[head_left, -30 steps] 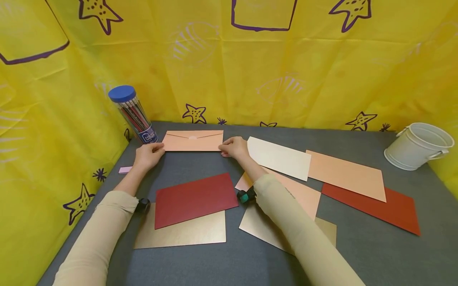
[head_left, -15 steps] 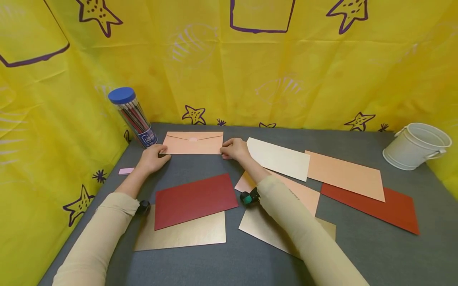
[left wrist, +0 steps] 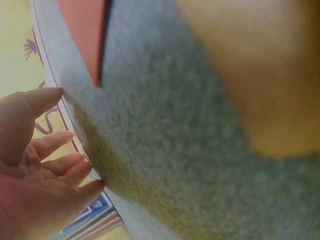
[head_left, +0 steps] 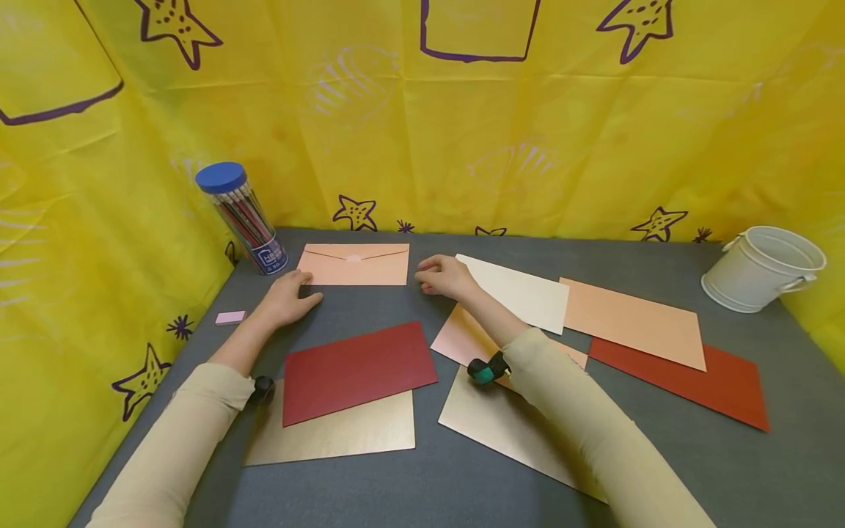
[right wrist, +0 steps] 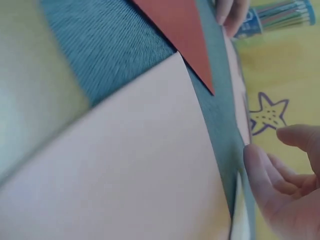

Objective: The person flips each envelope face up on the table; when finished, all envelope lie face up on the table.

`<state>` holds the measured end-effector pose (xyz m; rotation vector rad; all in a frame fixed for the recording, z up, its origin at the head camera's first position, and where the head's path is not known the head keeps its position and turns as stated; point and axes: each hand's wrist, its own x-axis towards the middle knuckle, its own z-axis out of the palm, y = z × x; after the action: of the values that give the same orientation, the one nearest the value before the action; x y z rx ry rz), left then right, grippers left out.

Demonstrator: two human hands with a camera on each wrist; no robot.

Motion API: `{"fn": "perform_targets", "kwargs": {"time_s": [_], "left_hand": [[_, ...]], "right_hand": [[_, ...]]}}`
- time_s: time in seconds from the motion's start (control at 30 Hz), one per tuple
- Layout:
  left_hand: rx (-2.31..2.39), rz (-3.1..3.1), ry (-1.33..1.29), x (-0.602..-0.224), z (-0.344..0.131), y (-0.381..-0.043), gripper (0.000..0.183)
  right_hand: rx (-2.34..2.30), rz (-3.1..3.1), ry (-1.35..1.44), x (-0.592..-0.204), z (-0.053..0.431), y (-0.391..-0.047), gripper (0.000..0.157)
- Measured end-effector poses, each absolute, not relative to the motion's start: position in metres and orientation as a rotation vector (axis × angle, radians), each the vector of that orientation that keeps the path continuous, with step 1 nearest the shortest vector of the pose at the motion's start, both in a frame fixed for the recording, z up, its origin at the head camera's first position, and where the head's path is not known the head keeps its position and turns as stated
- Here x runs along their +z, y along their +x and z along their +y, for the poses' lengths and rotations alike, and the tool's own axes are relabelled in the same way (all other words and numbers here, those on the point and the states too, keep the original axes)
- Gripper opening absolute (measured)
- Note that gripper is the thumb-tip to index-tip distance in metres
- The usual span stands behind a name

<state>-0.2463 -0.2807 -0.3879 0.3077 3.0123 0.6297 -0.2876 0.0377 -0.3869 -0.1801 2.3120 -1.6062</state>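
A pale peach envelope (head_left: 356,274), flap side up, lies at the back left of the grey table. My left hand (head_left: 284,299) rests at its lower left corner with fingers loosely extended and the thumb spread. Whether those fingertips press on the paper, I cannot tell. Off the envelope's right edge, with a gap between, hovers my right hand (head_left: 447,277), its fingers relaxed and the thumb apart from them in the right wrist view. Just right of that hand lies a white envelope (head_left: 521,290). Nearer me a dark red envelope (head_left: 359,372) overlaps a gold envelope (head_left: 330,433).
A blue-lidded tub of pencils (head_left: 244,216) stands behind my left hand. Left of that wrist is a small pink block (head_left: 230,317). Further envelopes, peach (head_left: 634,323), red (head_left: 726,385) and gold (head_left: 502,425), spread rightward. A white bucket (head_left: 762,268) stands far right.
My right hand has let go of the envelope's right edge and moved slightly right. My left fingers have loosened from its left corner, thumb spread. The envelope has shifted slightly toward me.
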Motion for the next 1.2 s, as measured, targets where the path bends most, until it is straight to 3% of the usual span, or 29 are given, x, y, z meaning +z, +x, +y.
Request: {"fn": "perform_targets", "kwargs": {"time_s": [0.47, 0.77, 1.2], "left_hand": [[0.783, 2.997, 0.501, -0.388, -0.248, -0.230, 0.054], [0.784, 2.923, 0.688, -0.381, -0.207, -0.212, 0.048], [0.534, 2.668, 0.872, -0.367, -0.148, -0.198, 0.063]], "right_hand": [[-1.581, 2.331, -0.340, -0.366, 0.105, -0.265, 0.045], [-1.301, 2.619, -0.531, -0.357, 0.141, -0.245, 0.040], [-0.959, 2.801, -0.657, -0.374, 0.192, -0.222, 0.045]]}}
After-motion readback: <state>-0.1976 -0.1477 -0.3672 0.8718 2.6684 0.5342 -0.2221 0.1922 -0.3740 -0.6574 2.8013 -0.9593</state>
